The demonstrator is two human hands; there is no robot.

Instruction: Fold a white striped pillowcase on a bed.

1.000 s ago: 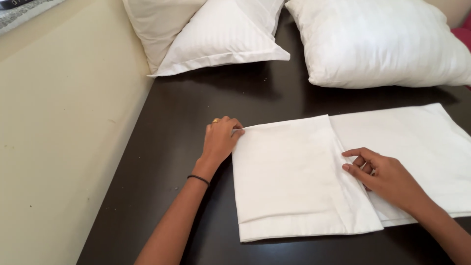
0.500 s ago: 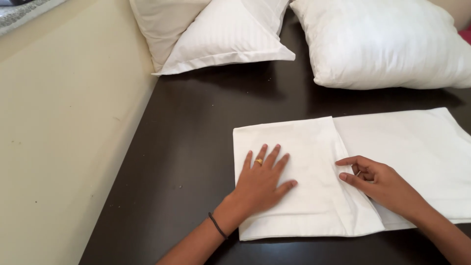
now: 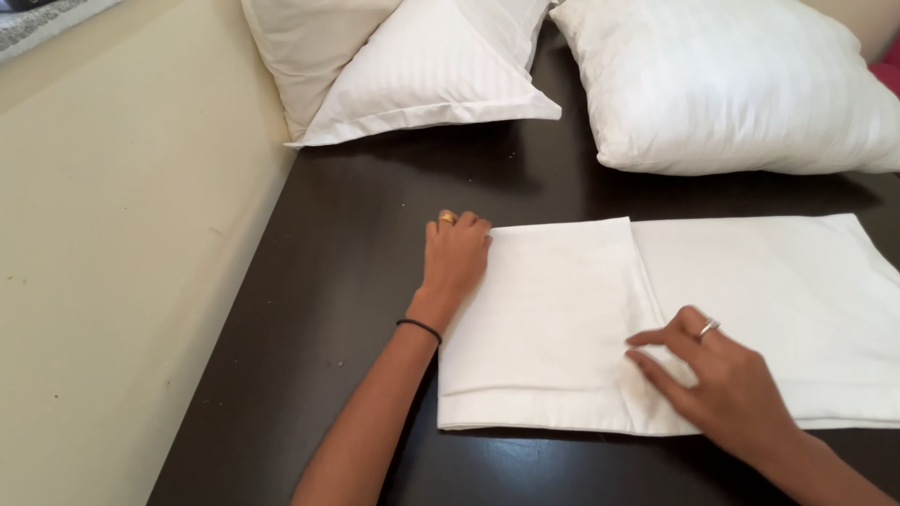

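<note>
Lying flat on the dark desk [image 3: 356,281], a folded white pillowcase [image 3: 553,319] sits under both hands. Left hand [image 3: 455,258] has its grip curled on the cloth's far left corner, fingers bent, pinching not clear. Right hand [image 3: 722,375] rests open, fingertips [image 3: 647,339] pressing the folded edge near the middle. Beyond the left hand: two white pillows [image 3: 422,75]. Beyond the right hand: a bigger pillow [image 3: 731,84]. Cream wall [image 3: 122,262] left of the left hand. Nothing blocks either hand.

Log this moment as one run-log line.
left hand: at top-left corner of folded white pillowcase | right hand: fingertips on fold edge | surface: dark table | behind: white pillows
</note>
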